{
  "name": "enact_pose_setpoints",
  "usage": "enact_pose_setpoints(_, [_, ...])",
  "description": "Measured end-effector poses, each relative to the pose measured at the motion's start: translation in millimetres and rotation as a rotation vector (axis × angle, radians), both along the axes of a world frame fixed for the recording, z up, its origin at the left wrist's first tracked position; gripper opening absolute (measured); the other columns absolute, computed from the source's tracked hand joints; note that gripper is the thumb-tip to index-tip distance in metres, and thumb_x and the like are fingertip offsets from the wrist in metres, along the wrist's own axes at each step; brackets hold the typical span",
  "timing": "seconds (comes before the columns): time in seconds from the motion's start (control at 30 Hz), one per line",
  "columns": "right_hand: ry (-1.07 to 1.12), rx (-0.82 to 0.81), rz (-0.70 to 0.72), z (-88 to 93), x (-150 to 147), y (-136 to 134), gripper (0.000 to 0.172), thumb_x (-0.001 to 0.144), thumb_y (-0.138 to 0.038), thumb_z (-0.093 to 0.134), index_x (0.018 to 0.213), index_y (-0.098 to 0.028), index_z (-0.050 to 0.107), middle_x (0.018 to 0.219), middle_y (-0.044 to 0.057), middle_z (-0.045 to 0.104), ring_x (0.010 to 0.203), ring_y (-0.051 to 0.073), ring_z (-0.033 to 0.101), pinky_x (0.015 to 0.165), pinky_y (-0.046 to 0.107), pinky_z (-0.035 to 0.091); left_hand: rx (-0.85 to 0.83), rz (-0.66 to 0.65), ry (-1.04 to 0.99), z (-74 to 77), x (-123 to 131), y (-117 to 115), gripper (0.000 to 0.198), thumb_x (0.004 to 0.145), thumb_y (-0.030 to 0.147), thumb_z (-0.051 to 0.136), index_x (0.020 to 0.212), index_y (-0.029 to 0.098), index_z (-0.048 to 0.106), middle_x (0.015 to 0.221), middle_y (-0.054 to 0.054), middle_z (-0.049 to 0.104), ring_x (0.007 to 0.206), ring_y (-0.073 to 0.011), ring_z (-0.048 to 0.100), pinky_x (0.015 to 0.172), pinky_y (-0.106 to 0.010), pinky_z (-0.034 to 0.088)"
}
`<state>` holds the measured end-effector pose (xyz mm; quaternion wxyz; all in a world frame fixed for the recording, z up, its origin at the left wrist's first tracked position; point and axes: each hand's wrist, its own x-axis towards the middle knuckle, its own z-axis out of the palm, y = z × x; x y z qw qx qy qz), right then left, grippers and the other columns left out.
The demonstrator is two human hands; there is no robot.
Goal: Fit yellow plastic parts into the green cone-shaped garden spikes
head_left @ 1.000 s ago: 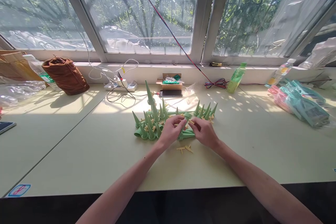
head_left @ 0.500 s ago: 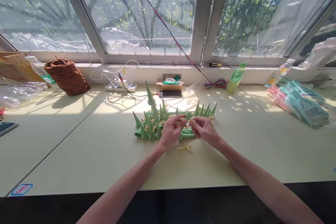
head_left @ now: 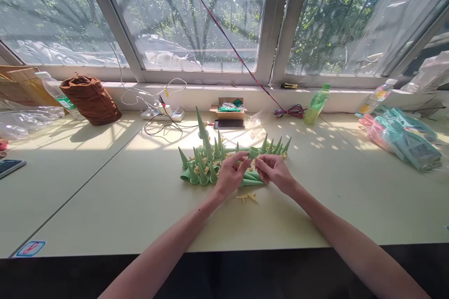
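Observation:
Many green cones (head_left: 203, 177) stand and lie on the pale table among small yellow pieces. My left hand (head_left: 232, 174) pinches a short green cylinder (head_left: 253, 152) above the right part of this group. Close beside it, my right hand (head_left: 275, 172) has its fingertips together on a small yellow piece (head_left: 256, 162), partly hidden by the fingers. Between my forearms a few loose yellow pieces (head_left: 247, 197) lie on the table (head_left: 259, 229). Green rods (head_left: 253, 178) lie under and behind my hands.
Behind the cones are an open carton (head_left: 229, 115), a black phone (head_left: 228, 124) and a power strip (head_left: 163, 114) with cables. A brown pouch (head_left: 91, 100) stands at the left; a green bottle (head_left: 316, 104) and bagged items (head_left: 407, 138) are at the right.
The green cylinder has tilted a little, so its open end shows more. Both hands stay close together in nearly the same place; the view has shifted slightly.

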<state>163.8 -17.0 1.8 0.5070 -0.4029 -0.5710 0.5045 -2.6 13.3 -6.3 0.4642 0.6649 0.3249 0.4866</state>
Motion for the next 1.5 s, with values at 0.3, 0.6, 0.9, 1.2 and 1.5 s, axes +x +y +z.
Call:
enact_pose_setpoints(0.3, [-0.385,0.275,-0.151,-4.4,1.1,-0.5,0.037,0.094,-0.039,0.052,0.064,-0.019,0.047,0.051,-0.004,0.043,0.045,0.008,0.036,0.044,0.023,0.029,-0.024,0.014,0.018,2.7,0.1,-1.7,0.034,0.083,0.046,0.065,0.097,0.014,0.065,0.068,0.001,0.052,0.043,-0.0026,0.033,0.038,-0.017,0.023])
enact_pose_setpoints(0.6, [-0.709,0.588,-0.315,-9.6,2.8,-0.1,0.034,0.093,-0.028,0.049,0.063,-0.019,0.038,0.054,-0.006,0.03,0.051,0.009,0.026,0.051,0.023,0.026,0.0,-0.011,0.081,10.7,-1.8,-4.2,0.029,0.086,0.043,0.062,0.089,0.015,0.062,0.069,-0.001,0.057,0.053,-0.0084,0.053,0.043,-0.017,0.036])
enact_pose_setpoints(0.9, [-0.307,0.185,-0.127,3.4,-0.2,-5.0,0.037,0.091,-0.043,0.056,0.063,-0.019,0.049,0.049,-0.004,0.049,0.041,0.008,0.039,0.041,0.023,0.03,-0.023,-0.002,0.048,7.8,-0.7,-3.8,0.034,0.085,0.046,0.063,0.099,0.015,0.063,0.073,-0.002,0.059,0.052,-0.0076,0.051,0.043,-0.017,0.035])
enact_pose_setpoints(1.2, [0.062,-0.087,0.057,10.2,-0.4,-4.8,0.038,0.083,-0.05,0.066,0.067,-0.017,0.057,0.051,-0.005,0.049,0.034,0.006,0.038,0.03,0.02,0.025,-0.045,-0.027,0.0,11.9,0.8,-6.6,0.036,0.083,0.049,0.065,0.096,0.016,0.06,0.068,0.001,0.056,0.045,-0.0036,0.038,0.039,-0.017,0.026])
enact_pose_setpoints(1.5, [-0.061,0.009,-0.002,11.2,-1.0,-5.5,0.04,0.087,-0.049,0.062,0.063,-0.017,0.056,0.048,-0.004,0.05,0.032,0.007,0.04,0.029,0.021,0.027,-0.158,-0.074,-0.008,14.1,0.1,-7.5,0.036,0.083,0.05,0.065,0.093,0.016,0.057,0.067,0.0,0.059,0.054,-0.0084,0.052,0.046,-0.017,0.037])
